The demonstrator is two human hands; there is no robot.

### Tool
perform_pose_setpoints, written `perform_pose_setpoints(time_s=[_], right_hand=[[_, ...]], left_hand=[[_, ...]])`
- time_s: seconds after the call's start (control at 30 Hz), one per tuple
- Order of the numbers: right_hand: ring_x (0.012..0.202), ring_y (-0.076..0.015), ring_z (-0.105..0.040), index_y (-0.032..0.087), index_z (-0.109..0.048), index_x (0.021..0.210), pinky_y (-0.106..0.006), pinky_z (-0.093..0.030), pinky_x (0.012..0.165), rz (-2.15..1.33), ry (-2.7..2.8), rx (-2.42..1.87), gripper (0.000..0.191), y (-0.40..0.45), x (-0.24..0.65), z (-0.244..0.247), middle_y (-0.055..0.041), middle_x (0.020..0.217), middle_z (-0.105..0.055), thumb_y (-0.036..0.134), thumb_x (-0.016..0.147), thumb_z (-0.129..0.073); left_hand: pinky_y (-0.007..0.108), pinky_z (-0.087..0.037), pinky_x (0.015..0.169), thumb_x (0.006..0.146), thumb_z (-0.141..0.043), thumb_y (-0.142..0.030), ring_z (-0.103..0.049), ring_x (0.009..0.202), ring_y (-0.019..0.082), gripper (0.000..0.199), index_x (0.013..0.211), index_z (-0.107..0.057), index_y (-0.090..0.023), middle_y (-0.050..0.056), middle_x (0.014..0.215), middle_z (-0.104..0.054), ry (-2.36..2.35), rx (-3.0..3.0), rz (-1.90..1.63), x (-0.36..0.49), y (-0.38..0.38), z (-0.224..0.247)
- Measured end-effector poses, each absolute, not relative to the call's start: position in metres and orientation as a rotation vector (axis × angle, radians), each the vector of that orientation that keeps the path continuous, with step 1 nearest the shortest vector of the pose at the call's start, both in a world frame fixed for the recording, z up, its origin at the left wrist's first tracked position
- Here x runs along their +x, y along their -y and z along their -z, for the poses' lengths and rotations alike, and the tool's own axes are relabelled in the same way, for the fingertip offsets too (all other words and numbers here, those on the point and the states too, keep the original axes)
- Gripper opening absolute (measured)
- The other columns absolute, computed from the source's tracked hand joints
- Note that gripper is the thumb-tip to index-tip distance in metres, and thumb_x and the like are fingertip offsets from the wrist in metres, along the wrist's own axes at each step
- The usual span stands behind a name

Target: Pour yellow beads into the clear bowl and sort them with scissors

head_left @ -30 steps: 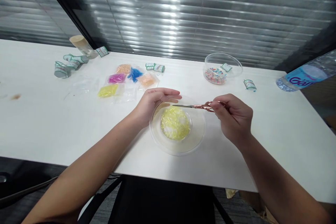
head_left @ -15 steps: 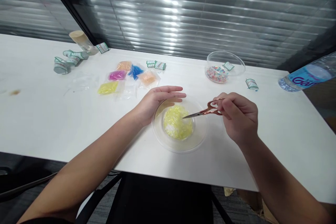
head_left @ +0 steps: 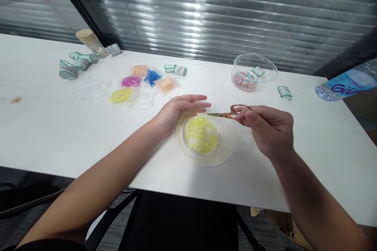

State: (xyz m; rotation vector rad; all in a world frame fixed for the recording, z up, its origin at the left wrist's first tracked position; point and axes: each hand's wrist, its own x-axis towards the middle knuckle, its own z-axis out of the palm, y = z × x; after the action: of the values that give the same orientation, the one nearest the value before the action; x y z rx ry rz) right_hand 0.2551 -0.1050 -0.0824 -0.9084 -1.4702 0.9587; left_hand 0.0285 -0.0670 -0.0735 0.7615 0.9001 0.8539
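A clear round plastic bowl (head_left: 226, 153) stands near the table's front edge, with short yellow pieces (head_left: 203, 135) heaped in its bottom. My left hand (head_left: 179, 113) rests against the bowl's far left rim, its fingers stretched out and slightly apart. In my right hand (head_left: 269, 129) is a pair of scissors (head_left: 235, 113) with copper-coloured handles. The scissors' blades look closed and point left over the far part of the bowl, close to my left fingertips. Whether the tips touch anything is hard to tell.
Behind my left hand lie small bags of yellow pieces (head_left: 120, 95), magenta pieces (head_left: 131, 81) and blue pieces (head_left: 152, 76). A second clear bowl (head_left: 266, 80) holds multicoloured bits. A large water bottle (head_left: 344, 85) lies right. Patterned rolls (head_left: 67, 70) and a lidded jar (head_left: 91, 41) are left.
My right hand has lifted the scissors from the yellow pieces towards the bowl's far side, and their blades now point level. The yellow heap looks flatter. My left hand stays at the rim.
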Motion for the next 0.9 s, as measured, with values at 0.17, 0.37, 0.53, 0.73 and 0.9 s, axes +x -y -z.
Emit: perform_pose_setpoints(time_s=[0.17,0.37,0.53,0.73,0.9], right_hand=[[0.056,-0.0099,-0.058,0.028,-0.078,0.092,-0.027,-0.053,0.054,-0.864,1.533,-0.799,0.015,0.1037,0.2541,0.0776,0.0003,0.067,-0.063,0.019,0.086,-0.067],[0.046,-0.0022,-0.047,0.027,-0.075,0.097,-0.024,-0.046,0.047,-1.045,1.548,-0.729,0.018,0.1007,0.2534,0.0800,0.0008,0.082,-0.052,0.020,0.092,-0.059],[0.042,0.0011,-0.038,0.025,-0.070,0.093,-0.023,-0.040,0.046,-1.092,1.503,-0.743,0.017,0.1019,0.2497,0.0787,0.0019,0.088,-0.052,0.025,0.096,-0.054],[0.059,-0.0077,-0.048,0.023,-0.067,0.092,-0.023,-0.039,0.047,-0.953,1.581,-0.742,0.012,0.1026,0.2471,0.0804,-0.0017,0.085,-0.054,0.026,0.094,-0.056],[0.076,-0.0146,-0.054,0.024,-0.064,0.091,-0.032,-0.045,0.066,-0.552,1.816,-0.735,0.010,0.1003,0.2468,0.0823,-0.0019,0.082,-0.057,0.018,0.092,-0.056]], left_hand=[[0.035,-0.042,0.101,0.082,-0.058,-0.013,-0.066,0.106,0.023,0.032,0.112,-0.067,-0.008,0.014,0.110,-0.072,-0.903,0.771,-0.846,0.0289,0.0665,0.0742],[0.037,-0.042,0.102,0.082,-0.058,-0.013,-0.065,0.106,0.024,0.030,0.110,-0.068,-0.009,0.014,0.109,-0.072,-0.888,0.766,-0.830,0.0292,0.0670,0.0734],[0.040,-0.041,0.102,0.081,-0.053,-0.012,-0.062,0.112,0.027,0.033,0.109,-0.069,-0.008,0.015,0.112,-0.071,-0.811,0.740,-0.822,0.0293,0.0684,0.0755],[0.044,-0.039,0.104,0.076,-0.054,-0.016,-0.060,0.115,0.030,0.037,0.107,-0.070,-0.007,0.016,0.111,-0.071,-0.764,0.713,-0.823,0.0294,0.0685,0.0779],[0.044,-0.038,0.105,0.074,-0.050,-0.013,-0.062,0.112,0.029,0.041,0.109,-0.070,-0.007,0.015,0.111,-0.071,-0.747,0.735,-0.821,0.0293,0.0681,0.0789]])
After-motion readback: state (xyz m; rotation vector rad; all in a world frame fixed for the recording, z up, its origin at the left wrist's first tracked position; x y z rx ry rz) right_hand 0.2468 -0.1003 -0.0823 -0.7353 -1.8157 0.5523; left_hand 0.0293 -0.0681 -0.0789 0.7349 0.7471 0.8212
